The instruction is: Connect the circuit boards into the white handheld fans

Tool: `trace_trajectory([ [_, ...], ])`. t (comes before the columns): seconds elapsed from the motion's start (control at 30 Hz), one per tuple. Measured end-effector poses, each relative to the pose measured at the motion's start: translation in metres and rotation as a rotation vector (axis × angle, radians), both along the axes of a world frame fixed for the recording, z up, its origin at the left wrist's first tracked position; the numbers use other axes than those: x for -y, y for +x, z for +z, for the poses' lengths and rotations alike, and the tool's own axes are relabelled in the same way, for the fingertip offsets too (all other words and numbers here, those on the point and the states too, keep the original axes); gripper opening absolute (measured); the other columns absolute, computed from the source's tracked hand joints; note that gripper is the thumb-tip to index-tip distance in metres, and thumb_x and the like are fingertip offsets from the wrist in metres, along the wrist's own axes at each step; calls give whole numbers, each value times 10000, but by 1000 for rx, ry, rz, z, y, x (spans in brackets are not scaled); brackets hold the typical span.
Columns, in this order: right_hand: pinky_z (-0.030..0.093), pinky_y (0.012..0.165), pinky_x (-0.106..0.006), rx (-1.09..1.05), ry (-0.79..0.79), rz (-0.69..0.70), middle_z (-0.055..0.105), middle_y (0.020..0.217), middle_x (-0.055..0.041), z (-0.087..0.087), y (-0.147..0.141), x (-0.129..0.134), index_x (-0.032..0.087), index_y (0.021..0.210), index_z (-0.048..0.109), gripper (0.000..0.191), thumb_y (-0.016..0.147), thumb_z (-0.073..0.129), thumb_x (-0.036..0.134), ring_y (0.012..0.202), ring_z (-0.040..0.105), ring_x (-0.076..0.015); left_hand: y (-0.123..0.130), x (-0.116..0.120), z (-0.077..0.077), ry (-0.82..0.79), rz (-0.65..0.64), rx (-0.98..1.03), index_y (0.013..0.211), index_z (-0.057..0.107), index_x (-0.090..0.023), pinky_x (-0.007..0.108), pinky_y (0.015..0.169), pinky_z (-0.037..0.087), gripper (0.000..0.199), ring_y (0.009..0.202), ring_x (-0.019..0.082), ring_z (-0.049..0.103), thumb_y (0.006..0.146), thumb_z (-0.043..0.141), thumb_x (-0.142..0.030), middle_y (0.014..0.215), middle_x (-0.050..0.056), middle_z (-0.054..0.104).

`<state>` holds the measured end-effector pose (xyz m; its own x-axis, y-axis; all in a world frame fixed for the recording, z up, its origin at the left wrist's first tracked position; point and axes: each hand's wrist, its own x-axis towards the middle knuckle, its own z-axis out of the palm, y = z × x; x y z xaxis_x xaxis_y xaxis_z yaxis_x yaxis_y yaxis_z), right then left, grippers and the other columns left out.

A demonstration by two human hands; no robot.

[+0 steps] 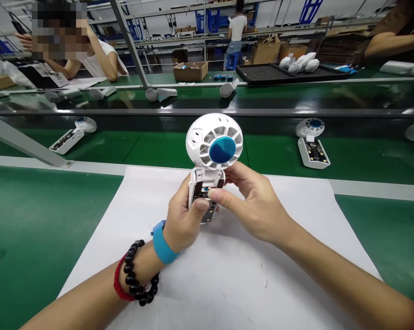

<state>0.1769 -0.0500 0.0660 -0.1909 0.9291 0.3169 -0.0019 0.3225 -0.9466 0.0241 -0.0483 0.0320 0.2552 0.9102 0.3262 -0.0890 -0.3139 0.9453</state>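
A white handheld fan (214, 142) with a round slotted head and a shiny blue centre stands upright above the white paper sheet (248, 284). Its handle is uncovered, showing a dark circuit board (209, 215). My left hand (184, 215) is closed around the handle from the left, thumb over the board. From the right, my right hand (255, 201) also grips the handle, its thumb pressed on the upper part of the board and its fingers partly hidden behind. Whether a small part lies under that thumb I cannot make out.
On the green conveyor (166, 149) beyond lie similar opened fans, one at the left (69, 135) and one at the right (313, 144). Further back are more fans, a cardboard box (190, 72), a black tray (262, 75) and several people. A metal post (28, 142) slants at the left.
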Motion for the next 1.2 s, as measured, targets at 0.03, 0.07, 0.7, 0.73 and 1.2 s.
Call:
trace_trajectory([
  [0.03,517,813,-337,-15,-15,-21,677,962,-38,0,-1,0,185,1050,642,206,850,684,215,937,625,-215,0,0,0,-19,-12,2,1145,599,-185,263,546,520,531,632,164,625,891,511,-642,850,60,666],
  [0.07,517,806,-334,-32,-24,-43,678,926,-32,0,-2,-1,184,1008,648,179,836,689,207,930,629,-216,1,-1,-1,-39,-19,3,1147,596,-188,257,534,516,524,627,162,625,890,517,-638,841,56,663],
  [0.7,509,548,-252,-175,-371,-136,654,813,-21,-14,8,-19,192,978,584,379,795,731,490,722,634,-179,5,-9,3,-531,-255,-140,1080,559,-151,258,592,598,484,840,186,627,747,770,-433,941,61,607],
  [0.73,506,534,-251,-165,-359,-146,655,810,-27,-14,7,-19,192,943,585,382,790,741,504,713,634,-181,6,-9,4,-523,-257,-144,1068,564,-151,254,592,597,470,822,176,617,747,769,-426,918,54,603],
  [1.2,557,580,-302,-192,-290,-232,605,650,-2,-19,4,-14,192,922,608,384,793,764,518,717,657,-225,12,-1,7,-541,-254,-125,1006,581,-148,253,577,594,438,756,153,594,746,764,-449,828,36,594],
])
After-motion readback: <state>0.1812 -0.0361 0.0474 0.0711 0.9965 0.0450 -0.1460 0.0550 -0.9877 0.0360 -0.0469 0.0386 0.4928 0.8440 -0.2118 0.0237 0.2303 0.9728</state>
